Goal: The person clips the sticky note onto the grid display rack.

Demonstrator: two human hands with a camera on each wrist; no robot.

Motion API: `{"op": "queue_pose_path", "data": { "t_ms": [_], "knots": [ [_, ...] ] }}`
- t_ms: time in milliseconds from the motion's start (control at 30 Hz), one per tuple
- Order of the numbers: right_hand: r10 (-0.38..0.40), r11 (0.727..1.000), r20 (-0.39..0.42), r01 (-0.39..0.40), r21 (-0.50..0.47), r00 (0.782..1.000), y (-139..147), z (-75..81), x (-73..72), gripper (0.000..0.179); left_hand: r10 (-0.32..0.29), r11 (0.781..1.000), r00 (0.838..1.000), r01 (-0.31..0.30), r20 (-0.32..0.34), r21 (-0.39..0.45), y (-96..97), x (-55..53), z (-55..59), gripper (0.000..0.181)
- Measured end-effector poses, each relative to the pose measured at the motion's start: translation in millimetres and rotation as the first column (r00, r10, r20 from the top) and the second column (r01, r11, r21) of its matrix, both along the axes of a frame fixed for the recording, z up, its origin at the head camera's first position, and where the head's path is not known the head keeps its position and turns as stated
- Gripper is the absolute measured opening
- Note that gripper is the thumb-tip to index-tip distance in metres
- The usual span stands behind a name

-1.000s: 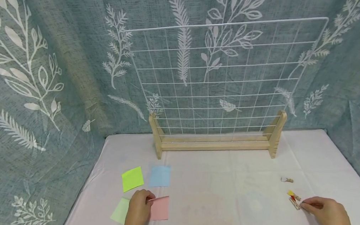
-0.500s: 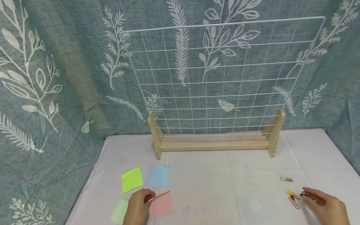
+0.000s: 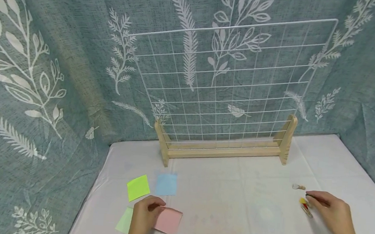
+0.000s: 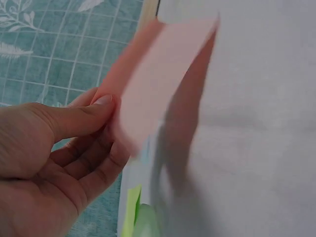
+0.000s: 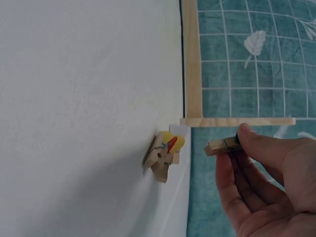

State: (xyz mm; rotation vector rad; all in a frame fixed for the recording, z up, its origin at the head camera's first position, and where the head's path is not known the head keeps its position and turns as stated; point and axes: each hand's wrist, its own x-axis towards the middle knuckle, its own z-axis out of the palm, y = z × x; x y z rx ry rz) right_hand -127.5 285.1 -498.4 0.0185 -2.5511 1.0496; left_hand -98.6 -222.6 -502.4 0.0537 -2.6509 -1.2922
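My left hand (image 3: 144, 214) pinches a pink sticky note (image 3: 169, 220) by one edge, thumb against fingers. In the left wrist view the note (image 4: 158, 74) stands tilted off the white table, its shadow beside it. My right hand (image 3: 332, 215) pinches a small wooden clothespin (image 5: 223, 145) between thumb and fingers. Its dark end lies under the thumb. Close by on the table are more small clothespins (image 5: 162, 158), one with a yellow and red decoration. Another clothespin (image 3: 299, 187), with a whitish decoration, lies a little farther back.
Near my left hand lie a bright yellow-green note (image 3: 138, 187), a blue note (image 3: 166, 184) and a pale green note (image 3: 125, 220), partly hidden by the hand. A white wire grid (image 3: 230, 87) stands upright in a wooden base (image 3: 224, 152) at the back, before a patterned curtain (image 3: 89, 49).
The left hand has lifted the pink note, which now bends and tilts above the table. The right hand has raised a clothespin from the pile and moved slightly left and back.
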Motion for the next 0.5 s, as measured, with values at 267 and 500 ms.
{"op": "queue_pose_path", "data": {
  "t_ms": [267,500],
  "knots": [
    [0.043,0.999,0.000,-0.043,-0.033,0.999,-13,9.2,-6.0,0.011,0.010,0.994,0.997,-0.019,0.083,0.106,-3.8,-4.3,7.7,0.009],
    [0.107,0.994,0.057,-0.106,-0.012,0.993,-29,16.8,-14.6,0.015,0.011,0.990,0.999,-0.018,0.054,0.142,-5.8,-9.7,14.7,0.008]
  ]
}}
